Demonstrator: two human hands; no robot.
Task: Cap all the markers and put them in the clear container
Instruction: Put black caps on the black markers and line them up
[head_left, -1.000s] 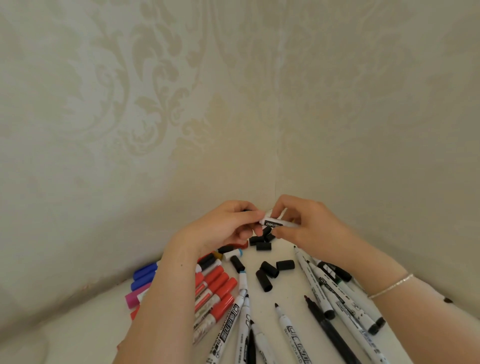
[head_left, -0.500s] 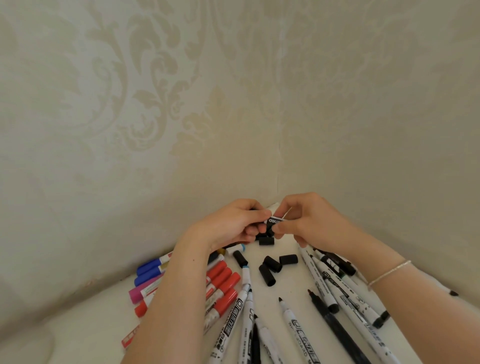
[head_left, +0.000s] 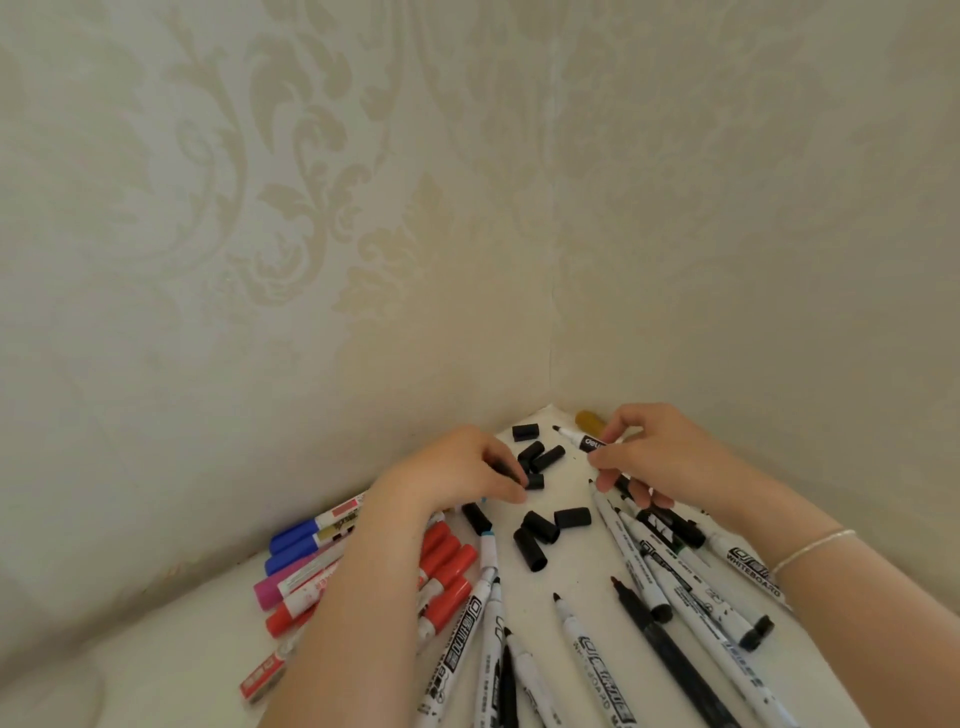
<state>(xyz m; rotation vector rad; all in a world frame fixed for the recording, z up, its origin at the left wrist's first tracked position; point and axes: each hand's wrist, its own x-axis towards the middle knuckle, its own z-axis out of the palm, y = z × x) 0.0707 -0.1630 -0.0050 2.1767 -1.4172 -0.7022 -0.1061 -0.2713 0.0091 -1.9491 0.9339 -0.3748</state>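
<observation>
My right hand (head_left: 660, 457) pinches an uncapped white marker (head_left: 579, 439) whose black tip points left. My left hand (head_left: 457, 473) reaches into a cluster of loose black caps (head_left: 537, 460), its fingertips on a cap (head_left: 532, 482). More black caps (head_left: 540, 535) lie nearer me. Uncapped white whiteboard markers (head_left: 587, 654) fan out across the white surface in front. Red, blue and pink capped markers (head_left: 311, 571) lie under and left of my left forearm. The clear container is not in view.
The white surface (head_left: 156, 649) ends in a corner between two patterned cream walls (head_left: 550, 338). A gold-capped item (head_left: 589, 418) lies in that corner behind the held marker. A thin bracelet (head_left: 810, 545) circles my right wrist.
My hands were joined on the marker. They have parted: the right hand keeps the uncapped marker, the left hand has dropped to the pile of caps. The camera has tilted down a little.
</observation>
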